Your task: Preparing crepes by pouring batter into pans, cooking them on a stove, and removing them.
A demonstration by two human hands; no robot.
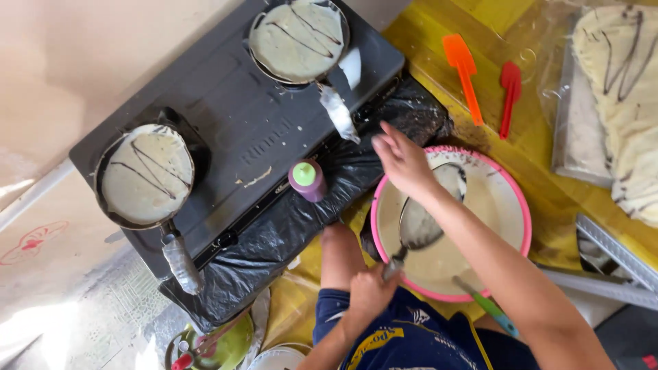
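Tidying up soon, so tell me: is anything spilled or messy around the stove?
Yes. A pale batter smear lies on the dark stove top between the two pans, and white splashes mark the black plastic sheet beside the pink bowl.

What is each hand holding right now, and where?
Left hand grips the small pan by its handle, over the pink bowl. Right hand holds nothing.
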